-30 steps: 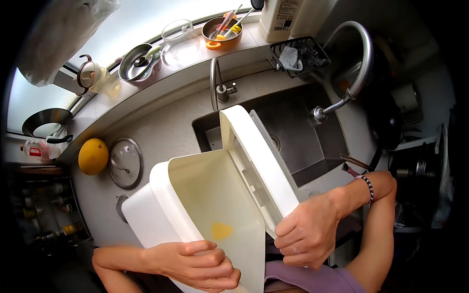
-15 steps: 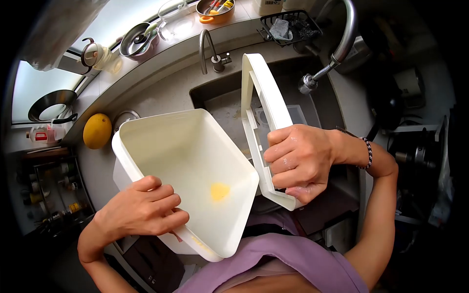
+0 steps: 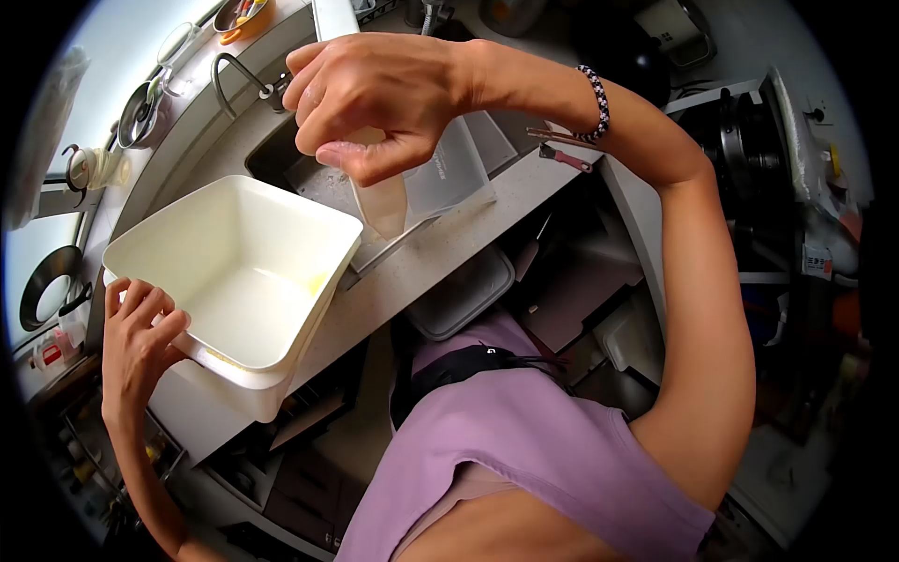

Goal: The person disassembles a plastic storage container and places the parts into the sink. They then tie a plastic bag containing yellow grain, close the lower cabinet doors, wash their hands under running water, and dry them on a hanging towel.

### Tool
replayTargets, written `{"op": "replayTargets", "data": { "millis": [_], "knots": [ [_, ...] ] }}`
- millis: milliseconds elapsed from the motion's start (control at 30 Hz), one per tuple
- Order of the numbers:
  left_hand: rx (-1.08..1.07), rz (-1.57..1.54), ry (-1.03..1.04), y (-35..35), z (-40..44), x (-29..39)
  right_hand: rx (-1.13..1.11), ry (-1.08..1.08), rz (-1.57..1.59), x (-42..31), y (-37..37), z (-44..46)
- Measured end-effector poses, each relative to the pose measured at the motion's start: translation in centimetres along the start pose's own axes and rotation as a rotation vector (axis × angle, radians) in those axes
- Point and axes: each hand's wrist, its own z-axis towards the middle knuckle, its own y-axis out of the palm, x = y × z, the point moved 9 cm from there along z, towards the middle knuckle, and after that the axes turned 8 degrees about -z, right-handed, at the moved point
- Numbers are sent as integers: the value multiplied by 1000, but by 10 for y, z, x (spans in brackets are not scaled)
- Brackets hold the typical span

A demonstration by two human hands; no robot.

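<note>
Plainly, the two hands were well apart, each busy with its own thing. The left hand [image 3: 142, 330] was clamped on the rim of the white bin [image 3: 187, 255], its fingers bent over the edge into the opening. The bin was tilted, its mouth turned up toward the person, and it overlapped the front edge of the counter [image 3: 520, 195]; whether it rested there could not be told. A yellow patch [image 3: 318, 281] marked the inside near the right-hand corner. The right hand [image 3: 379, 105] was raised, above and to the right of the bin, its fingers curled tight around a white frame [image 3: 334, 19]. Most of that frame was hidden behind the hand, with a strip showing above the knuckles and a pale end below. Beyond the bin was the sink [image 3: 272, 155], with a tap [image 3: 274, 92] at its back edge. A clear plastic panel [image 3: 451, 170] lay at the sink's near side, below the right wrist, and a peeler [image 3: 567, 159] lay further right on the counter.
</note>
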Motion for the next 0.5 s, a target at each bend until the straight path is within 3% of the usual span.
{"op": "replayTargets", "data": {
  "millis": [167, 500],
  "knots": [
    [-45, 9, -34, -8, -22, 12, -25, 202, -218, -9, -35, -5],
    [46, -81, -164, 25, -122, 20, -42, 340, -171, 4, -47, -4]
  ]
}}
